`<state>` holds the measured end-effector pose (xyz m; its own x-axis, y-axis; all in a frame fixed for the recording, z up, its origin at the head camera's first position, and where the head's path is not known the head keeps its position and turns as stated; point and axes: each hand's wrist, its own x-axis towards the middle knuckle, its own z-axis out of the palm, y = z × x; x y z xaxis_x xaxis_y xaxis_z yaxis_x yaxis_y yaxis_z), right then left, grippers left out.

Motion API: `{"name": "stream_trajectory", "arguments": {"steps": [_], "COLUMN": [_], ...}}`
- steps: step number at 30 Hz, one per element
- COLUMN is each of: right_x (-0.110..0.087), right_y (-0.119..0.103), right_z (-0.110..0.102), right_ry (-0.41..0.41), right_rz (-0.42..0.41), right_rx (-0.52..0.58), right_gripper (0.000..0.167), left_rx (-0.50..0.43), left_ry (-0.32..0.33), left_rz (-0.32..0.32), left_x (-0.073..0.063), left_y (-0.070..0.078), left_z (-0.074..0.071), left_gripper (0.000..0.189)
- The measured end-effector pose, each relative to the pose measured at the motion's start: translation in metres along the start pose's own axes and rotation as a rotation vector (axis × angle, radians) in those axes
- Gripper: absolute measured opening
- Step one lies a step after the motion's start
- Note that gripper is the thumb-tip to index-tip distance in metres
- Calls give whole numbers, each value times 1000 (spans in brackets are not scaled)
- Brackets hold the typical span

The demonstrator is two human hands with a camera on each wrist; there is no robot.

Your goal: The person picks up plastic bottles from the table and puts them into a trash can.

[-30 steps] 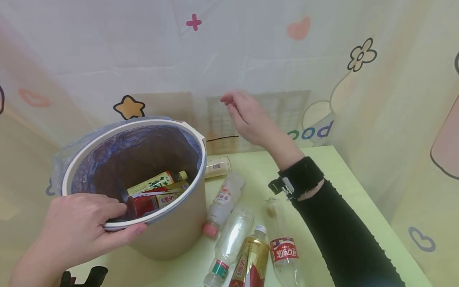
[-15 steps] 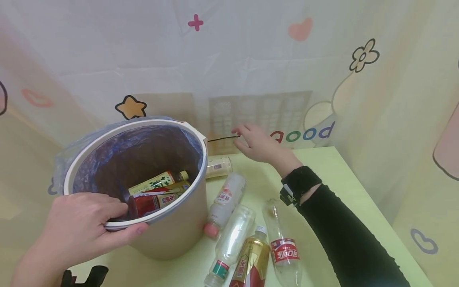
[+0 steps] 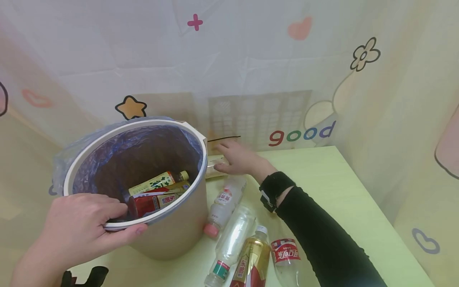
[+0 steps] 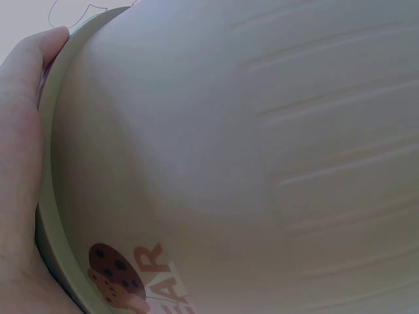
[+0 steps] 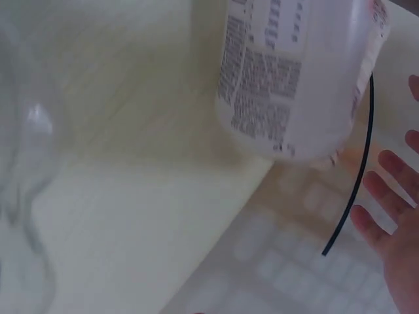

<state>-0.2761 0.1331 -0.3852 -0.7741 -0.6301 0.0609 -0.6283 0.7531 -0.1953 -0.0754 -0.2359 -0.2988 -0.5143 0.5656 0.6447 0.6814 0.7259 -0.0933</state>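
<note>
My left hand (image 3: 82, 227) grips the rim of a beige trash bin (image 3: 179, 235), thumb outside and fingers over the inner side. A bluish plastic bag (image 3: 114, 149) lines this bin. Inside lie a yellow-labelled drink bottle (image 3: 154, 183) and red and gold drink packaging (image 3: 152, 203). My right hand (image 3: 242, 159) is over a cream cylindrical container (image 3: 212, 172) behind the bin, partly covering it in the head view. Its fingers look spread and fairly straight in the right wrist view. Just nearer lies a whitish bottle (image 3: 225, 197) with a pink cap.
On the pale yellow table (image 3: 344, 207), a clear bottle (image 3: 234, 231), a gold bottle (image 3: 251, 259) and a red-labelled cola bottle (image 3: 285, 255) lie right of the bin. A printed curtain (image 3: 251, 75) hangs behind the table. A black piece (image 3: 86, 275) shows at bottom left.
My right hand has come down from in front of the curtain, moving left to the cream container. My left hand stays on the bin rim.
</note>
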Motion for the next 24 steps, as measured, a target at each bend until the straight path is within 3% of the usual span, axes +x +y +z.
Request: {"name": "stream_trajectory", "arguments": {"steps": [7,13,19,24], "right_x": [14,19,20,10], "right_y": [-10,-16,-21,-9], "right_z": [19,32,32,27], "right_ry": [-45,-79,-112,-105], "right_rz": [-47,-76,-41,2], "right_rx": [-29,-33,-3,-35], "right_gripper": [70,60,54,53], "left_rx": [3,-4,-1,-2], "left_ry": [5,22,45,40], "left_rz": [9,12,1,2], "left_x": [0,0,-2,-1], "left_y": [0,1,2,1], "left_z": [0,0,0,1], "left_gripper": [64,65,65,64]}}
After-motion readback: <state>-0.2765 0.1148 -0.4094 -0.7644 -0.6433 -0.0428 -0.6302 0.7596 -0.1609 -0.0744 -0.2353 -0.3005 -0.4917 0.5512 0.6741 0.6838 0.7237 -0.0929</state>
